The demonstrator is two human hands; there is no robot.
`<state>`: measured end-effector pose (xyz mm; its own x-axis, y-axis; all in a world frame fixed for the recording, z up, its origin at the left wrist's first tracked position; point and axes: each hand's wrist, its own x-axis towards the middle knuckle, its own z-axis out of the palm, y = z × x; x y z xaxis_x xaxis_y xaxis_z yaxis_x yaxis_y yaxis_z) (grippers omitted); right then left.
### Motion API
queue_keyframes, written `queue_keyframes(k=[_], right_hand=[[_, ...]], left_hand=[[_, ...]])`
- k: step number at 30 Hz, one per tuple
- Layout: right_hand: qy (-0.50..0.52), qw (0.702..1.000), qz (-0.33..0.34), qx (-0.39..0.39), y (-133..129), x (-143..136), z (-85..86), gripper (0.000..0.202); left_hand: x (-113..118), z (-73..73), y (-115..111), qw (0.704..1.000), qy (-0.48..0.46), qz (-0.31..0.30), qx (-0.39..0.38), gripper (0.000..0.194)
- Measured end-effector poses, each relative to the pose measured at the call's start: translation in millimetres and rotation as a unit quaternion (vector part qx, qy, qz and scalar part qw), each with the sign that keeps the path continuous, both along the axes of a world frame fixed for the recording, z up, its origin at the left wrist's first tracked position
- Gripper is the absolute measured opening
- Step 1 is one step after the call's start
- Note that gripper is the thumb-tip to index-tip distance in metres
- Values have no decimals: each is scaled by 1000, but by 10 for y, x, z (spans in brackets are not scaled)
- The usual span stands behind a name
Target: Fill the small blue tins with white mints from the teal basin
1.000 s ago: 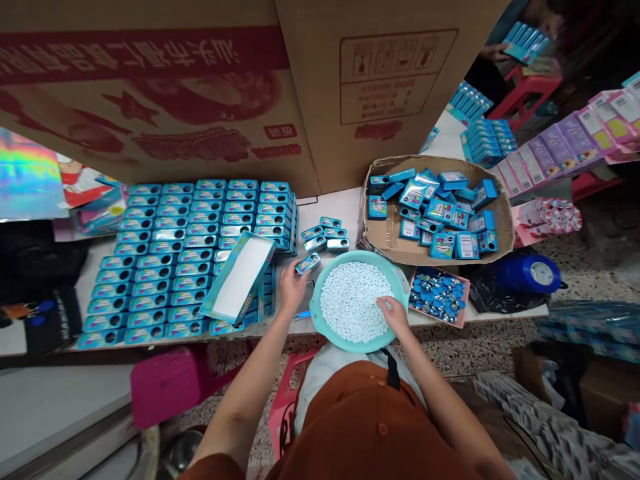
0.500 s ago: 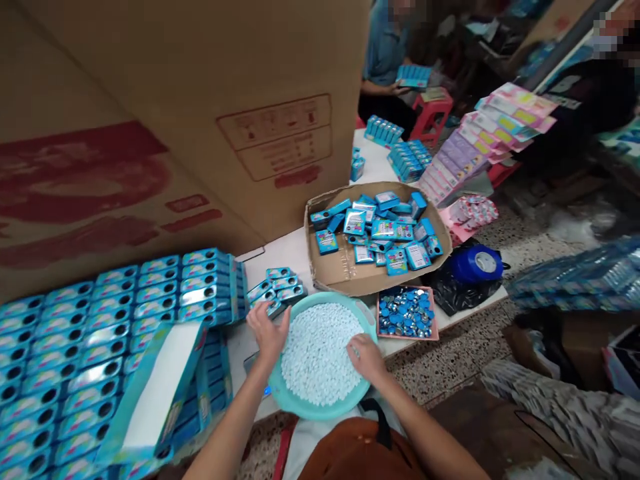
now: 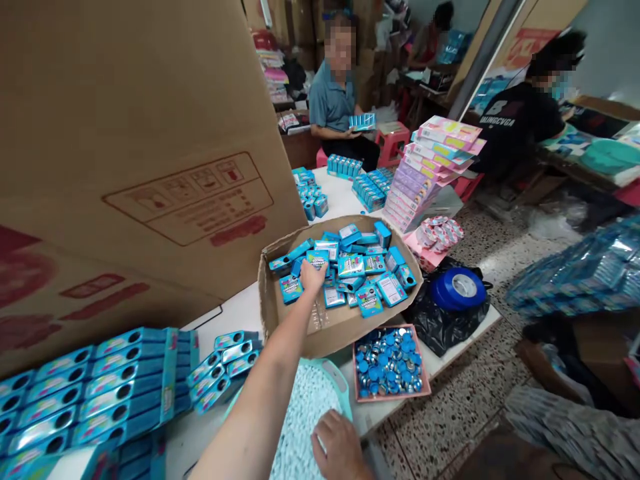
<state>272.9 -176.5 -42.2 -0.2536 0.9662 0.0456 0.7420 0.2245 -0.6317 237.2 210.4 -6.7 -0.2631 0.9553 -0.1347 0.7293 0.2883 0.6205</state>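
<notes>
My left hand (image 3: pixel 313 277) reaches into a shallow cardboard tray (image 3: pixel 267 310), its fingers closed on a small blue box (image 3: pixel 318 259) among many others lying loose. Over the near right part of a turquoise basin (image 3: pixel 340 383) rests my right hand (image 3: pixel 337 443), fingers slightly spread, with nothing seen in it. Small pale pellets (image 3: pixel 300 413) fill the basin, and my left forearm covers part of it. Right of the basin, a pink tray (image 3: pixel 427 387) holds blue round caps (image 3: pixel 387 360).
A big carton (image 3: pixel 150 133) walls off the left. Blue boxes (image 3: pixel 115 380) are stacked below it. Blue tape (image 3: pixel 457 287) on black plastic and pink boxes (image 3: pixel 415 173) stand at the right. A seated person (image 3: pixel 333 100) holds blue boxes; another person (image 3: pixel 520 120) sits further right.
My left hand has moved from the basin's left rim forward into the cardboard tray and closed on a box. My right hand has opened somewhat. The view has tilted up.
</notes>
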Motion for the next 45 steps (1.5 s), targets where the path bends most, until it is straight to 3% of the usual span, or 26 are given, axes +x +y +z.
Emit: queue_keyframes(k=[3,6,9,12,15,19,21,24,27,30,33,35,37,40,45], right_hand=[[2,1000,-4,-18,4,12,22,6],[-5,1000,-3,-25,16,16,51,8],[-21,999,5,-26,42,30,72,10],[-43,998,23,-33,76,78,134,11],[-71,995,41,-50,112,133,224,15],[-90,993,62,-42,143,165,268,21],[-107,992,62,-37,143,175,254,22],[-147,986,72,-35,130,192,231,23],[-161,982,91,-30,134,180,211,27],[-166,983,67,-33,207,119,156,34],[-156,986,14,-54,372,33,49,40],[-141,987,-10,-72,497,-35,-43,42],[-126,988,-15,-84,587,-126,-138,43],[-100,991,-8,-83,603,-313,-258,43],[-50,994,33,-90,430,-535,-302,41]], left_hand=[[-26,10,-103,1000,-3,-10,11,68],[-137,144,-365,994,-48,-57,78,56],[-269,372,-768,979,-116,-84,142,49],[-418,621,-1354,968,-184,-81,148,48],[-610,855,-2044,961,-236,-83,117,45],[-967,1104,-2874,980,-182,-76,27,53],[-1163,1177,-3196,984,-168,-42,-47,61],[-1418,1198,-3560,971,-209,30,-113,57],[-1601,1143,-3825,937,-309,113,-121,49],[-1726,1096,-4046,866,-446,201,-105,44],[-1816,1142,-4229,789,-554,247,-94,46],[-1852,1224,-4318,762,-587,257,-95,47],[-1855,1313,-4380,756,-592,261,-99,50],[-1786,1375,-4434,772,-563,276,-105,55],[-1593,1234,-4520,819,-449,340,-108,68]])
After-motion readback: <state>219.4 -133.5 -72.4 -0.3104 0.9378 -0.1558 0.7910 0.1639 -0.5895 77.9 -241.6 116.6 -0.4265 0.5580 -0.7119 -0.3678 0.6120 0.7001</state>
